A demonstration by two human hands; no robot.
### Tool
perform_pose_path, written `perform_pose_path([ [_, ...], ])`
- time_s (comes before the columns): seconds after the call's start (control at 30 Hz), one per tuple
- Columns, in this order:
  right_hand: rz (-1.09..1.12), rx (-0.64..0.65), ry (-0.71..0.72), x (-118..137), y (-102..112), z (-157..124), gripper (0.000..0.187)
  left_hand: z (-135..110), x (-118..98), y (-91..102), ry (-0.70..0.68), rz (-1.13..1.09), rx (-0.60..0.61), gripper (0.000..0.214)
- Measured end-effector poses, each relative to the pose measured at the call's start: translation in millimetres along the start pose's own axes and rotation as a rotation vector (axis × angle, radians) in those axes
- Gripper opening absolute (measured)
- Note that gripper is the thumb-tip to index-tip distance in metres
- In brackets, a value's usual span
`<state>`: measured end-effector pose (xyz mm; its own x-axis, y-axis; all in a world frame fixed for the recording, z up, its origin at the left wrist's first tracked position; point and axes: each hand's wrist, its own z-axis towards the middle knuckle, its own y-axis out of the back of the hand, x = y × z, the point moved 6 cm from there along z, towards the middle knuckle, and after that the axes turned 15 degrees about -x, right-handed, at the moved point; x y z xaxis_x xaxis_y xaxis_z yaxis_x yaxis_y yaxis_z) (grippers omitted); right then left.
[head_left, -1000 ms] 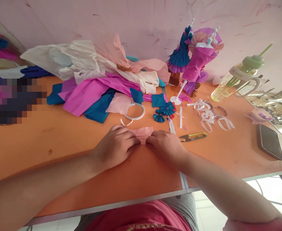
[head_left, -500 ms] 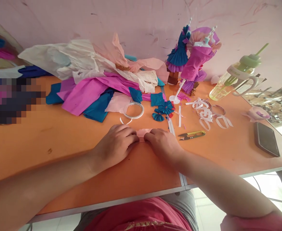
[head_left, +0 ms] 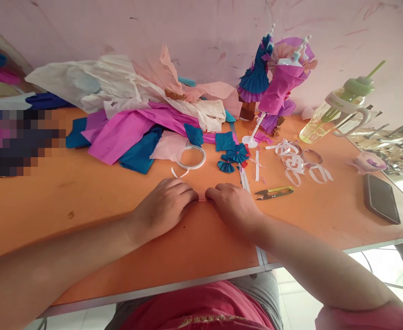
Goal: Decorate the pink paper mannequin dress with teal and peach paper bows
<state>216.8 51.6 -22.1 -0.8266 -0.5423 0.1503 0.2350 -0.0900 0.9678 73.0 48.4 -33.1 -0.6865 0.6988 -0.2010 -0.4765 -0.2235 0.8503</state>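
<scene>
In the head view, my left hand rests low over the orange table with its fingers curled and pressed together. Facing it, my right hand is closed the same way, a small gap between the fingertips. Across that gap runs a thin pink edge of a piece of pink paper, pinched at both ends; the rest of it is hidden by the fingers or seen edge-on. Just beyond my hands lie a white roll of ribbon and blue pleated paper bows. Yellow-handled thread snips lie right of my right hand.
Crumpled white, pink, purple and blue paper is heaped at the back. Paper-dressed figures stand by the wall. To the right are a drink bottle, white ribbon strips and a phone. A blurred-out patch covers the left edge.
The pink paper showed as a flat strip between my hands; now only a thin line of it is visible. Both hands have barely moved.
</scene>
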Motion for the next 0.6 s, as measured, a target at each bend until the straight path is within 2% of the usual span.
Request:
perform_pose_path([
  [0.43, -0.035, 0.013, -0.030, 0.0, -1.4, -0.6, 0.025, 2.3, -5.0, 1.4, -0.007, 0.001, -0.033, 0.023],
  [0.6, -0.057, 0.022, 0.057, 2.2, -3.8, -0.2, 0.024, 1.1, -3.9, 1.2, -0.006, -0.014, -0.025, 0.023],
])
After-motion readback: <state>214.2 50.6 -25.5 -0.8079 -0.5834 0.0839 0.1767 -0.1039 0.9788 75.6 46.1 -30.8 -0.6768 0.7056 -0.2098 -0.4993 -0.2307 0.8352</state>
